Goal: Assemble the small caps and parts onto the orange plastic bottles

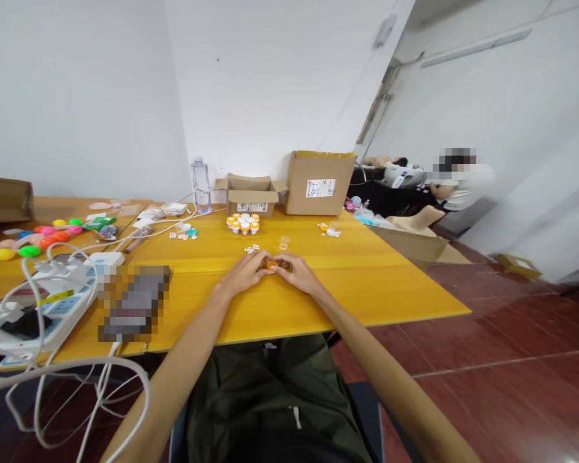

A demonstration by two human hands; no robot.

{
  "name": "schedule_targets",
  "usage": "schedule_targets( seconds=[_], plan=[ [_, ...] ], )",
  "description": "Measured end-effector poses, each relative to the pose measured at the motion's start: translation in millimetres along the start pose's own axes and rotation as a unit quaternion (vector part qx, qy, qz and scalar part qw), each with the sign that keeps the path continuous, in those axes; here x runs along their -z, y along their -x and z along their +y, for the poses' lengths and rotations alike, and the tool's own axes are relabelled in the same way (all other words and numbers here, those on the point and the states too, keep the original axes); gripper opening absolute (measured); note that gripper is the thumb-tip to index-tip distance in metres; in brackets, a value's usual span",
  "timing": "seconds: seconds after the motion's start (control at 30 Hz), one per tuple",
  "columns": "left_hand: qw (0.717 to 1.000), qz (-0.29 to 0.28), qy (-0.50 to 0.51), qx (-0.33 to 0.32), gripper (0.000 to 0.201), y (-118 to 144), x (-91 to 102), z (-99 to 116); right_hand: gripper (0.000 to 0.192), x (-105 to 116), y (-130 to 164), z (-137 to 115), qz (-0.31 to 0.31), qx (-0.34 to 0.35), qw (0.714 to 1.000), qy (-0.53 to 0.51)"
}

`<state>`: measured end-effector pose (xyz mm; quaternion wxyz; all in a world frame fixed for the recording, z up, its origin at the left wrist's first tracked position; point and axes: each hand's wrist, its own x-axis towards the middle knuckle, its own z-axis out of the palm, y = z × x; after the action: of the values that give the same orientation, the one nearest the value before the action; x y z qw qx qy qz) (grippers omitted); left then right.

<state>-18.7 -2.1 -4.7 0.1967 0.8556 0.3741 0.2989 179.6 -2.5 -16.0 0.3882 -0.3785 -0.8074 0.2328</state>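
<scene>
Small orange, cap-like plastic piece [272, 263], mostly hidden, too small for detail. Pinched between fingertips of left hand [245, 272] and right hand [296, 272], both curled closed around it, resting on yellow wooden tabletop [367, 276]. Just beyond: cluster of small orange-capped white vials [243, 223] and tiny clear plastic cup [284, 242].

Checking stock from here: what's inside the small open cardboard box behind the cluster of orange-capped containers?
The small open cardboard box shows only raised flaps and its labelled front wall; that wall hides the inside. The orange-capped containers stand in front of it, on the yellow table.
</scene>
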Motion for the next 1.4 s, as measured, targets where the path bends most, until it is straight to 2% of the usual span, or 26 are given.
schedule_targets(
  seconds=[0.23,0.57,0.67,0.83,1.03,1.23,1.4],
  plan=[
    [1.0,0.012,-0.025,0.014,0.022,-0.3,4.4,1.1,0.02,-2.7,-0.6,2.4,0.022,0.002,1.0,0.02],
    [0.983,0.129,-0.119,0.058,0.031,-2.6,14.0,-11.9,0.013,-4.5,0.0,8.7,0.071,0.004,0.994,0.079],
    [0.978,0.12,-0.156,0.074,0.037,-1.7,12.7,-16.3,0.013,-4.3,-1.1,9.9,0.085,-0.006,0.99,0.108],
    [0.977,0.077,-0.176,0.093,0.032,-1.4,10.7,-21.6,0.015,-5.7,-3.5,11.6,0.109,-0.021,0.983,0.147],
    [0.983,0.085,-0.144,0.078,0.021,-2.9,11.3,-26.1,0.017,-8.2,-4.3,15.1,0.135,-0.019,0.973,0.188],
    [0.988,0.126,-0.051,0.074,0.015,-4.0,10.0,-33.3,0.019,-12.1,-2.3,10.4,0.173,0.047,0.944,0.276],
    [0.986,0.147,0.046,0.069,0.016,-5.7,7.8,-37.2,0.021,-18.8,-1.4,-0.5,0.126,0.115,0.929,0.327]
  ],
)
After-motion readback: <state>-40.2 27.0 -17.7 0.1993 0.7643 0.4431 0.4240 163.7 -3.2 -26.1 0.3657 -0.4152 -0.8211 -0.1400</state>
